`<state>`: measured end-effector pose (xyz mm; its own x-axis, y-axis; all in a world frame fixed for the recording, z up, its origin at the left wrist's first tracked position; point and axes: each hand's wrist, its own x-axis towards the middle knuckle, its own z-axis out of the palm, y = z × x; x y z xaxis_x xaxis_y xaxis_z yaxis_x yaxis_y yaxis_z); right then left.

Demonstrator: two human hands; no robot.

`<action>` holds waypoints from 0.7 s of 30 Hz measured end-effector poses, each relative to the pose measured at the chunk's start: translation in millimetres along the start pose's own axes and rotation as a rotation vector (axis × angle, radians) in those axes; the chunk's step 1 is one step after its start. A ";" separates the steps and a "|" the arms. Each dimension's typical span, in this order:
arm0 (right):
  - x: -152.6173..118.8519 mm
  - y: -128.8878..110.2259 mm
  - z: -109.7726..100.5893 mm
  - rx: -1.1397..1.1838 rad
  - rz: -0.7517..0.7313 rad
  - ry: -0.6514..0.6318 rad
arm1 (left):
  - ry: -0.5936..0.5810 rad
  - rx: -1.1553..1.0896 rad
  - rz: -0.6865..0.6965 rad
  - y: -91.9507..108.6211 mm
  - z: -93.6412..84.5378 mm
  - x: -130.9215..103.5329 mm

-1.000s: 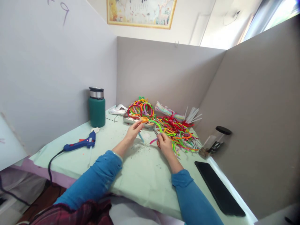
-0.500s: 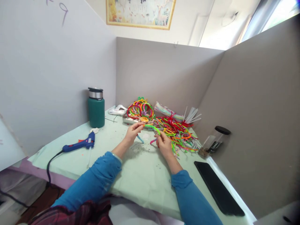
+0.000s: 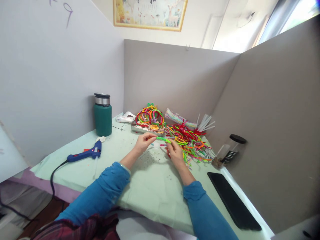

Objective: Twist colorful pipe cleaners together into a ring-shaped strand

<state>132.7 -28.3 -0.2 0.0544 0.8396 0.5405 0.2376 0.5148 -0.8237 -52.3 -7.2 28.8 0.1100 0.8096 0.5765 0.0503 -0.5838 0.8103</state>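
Observation:
Between my two hands stretches a bright green pipe cleaner (image 3: 163,139), held above the table. My left hand (image 3: 145,141) pinches its left end between thumb and fingers. At the other end my right hand (image 3: 174,151) grips it with curled fingers. A pink piece (image 3: 163,145) shows just below the green one, beside my right hand; whether it is joined on is unclear. Right behind my right hand lies a tangled heap of coloured pipe cleaners (image 3: 191,138). A metal tray (image 3: 147,130) with pipe cleaner rings and small scraps stands beyond my left hand.
At left, a blue glue gun (image 3: 85,154) with a trailing cord lies near a green bottle (image 3: 103,120). Glue sticks (image 3: 205,124) lie back right. A clear jar (image 3: 231,150) and a black flat slab (image 3: 232,200) are at right. Grey partitions (image 3: 175,73) enclose the table.
The green pipe cleaner, arched before, is now straighter and lower between my hands. My left hand has shifted slightly right. Less of the blue and pink ends shows.

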 end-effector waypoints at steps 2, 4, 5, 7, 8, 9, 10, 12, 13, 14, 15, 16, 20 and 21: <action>0.4 3.2 1.0 -0.034 -0.015 -0.004 | -0.010 0.094 0.033 1.6 0.1 0.1; 0.6 5.1 2.0 -0.068 -0.047 -0.012 | -0.033 0.166 0.048 2.8 0.2 0.2; 0.5 5.6 2.3 -0.078 -0.061 -0.014 | -0.042 0.189 0.050 3.1 0.3 0.3; 0.5 6.0 2.4 -0.080 -0.073 -0.011 | -0.056 0.213 0.047 3.5 0.6 0.0; 0.6 6.1 2.2 -0.076 -0.072 -0.008 | -0.063 0.221 0.045 3.7 0.9 -0.2; 0.6 6.2 2.0 -0.071 -0.068 -0.005 | -0.069 0.229 0.043 4.0 1.3 -0.6; 0.8 6.4 1.6 -0.067 -0.063 -0.006 | -0.078 0.238 0.043 4.3 1.8 -1.0; 1.0 6.9 0.9 -0.065 -0.052 -0.014 | -0.097 0.254 0.045 4.8 3.0 -1.7; 1.1 7.2 0.5 -0.068 -0.050 -0.018 | -0.103 0.261 0.045 4.9 3.5 -2.0; 1.1 7.3 0.2 -0.074 -0.052 -0.020 | -0.109 0.266 0.044 4.7 3.9 -2.1; 1.1 7.2 -0.1 -0.084 -0.057 -0.019 | -0.115 0.271 0.045 4.4 4.1 -2.2; 1.0 6.9 -0.3 -0.094 -0.065 -0.017 | -0.123 0.274 0.048 3.9 4.2 -2.2; -0.7 2.6 -0.2 -0.117 -0.101 -0.039 | -0.156 0.298 0.073 1.4 3.0 -2.2; -1.2 1.3 0.0 -0.115 -0.108 -0.048 | -0.153 0.308 0.079 0.7 2.7 -2.4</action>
<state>132.9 -28.7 -2.0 -0.0229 0.7894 0.6134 0.3491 0.5812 -0.7350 -49.9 -9.7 27.7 0.2719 0.7564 0.5950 0.3301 -0.6541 0.6806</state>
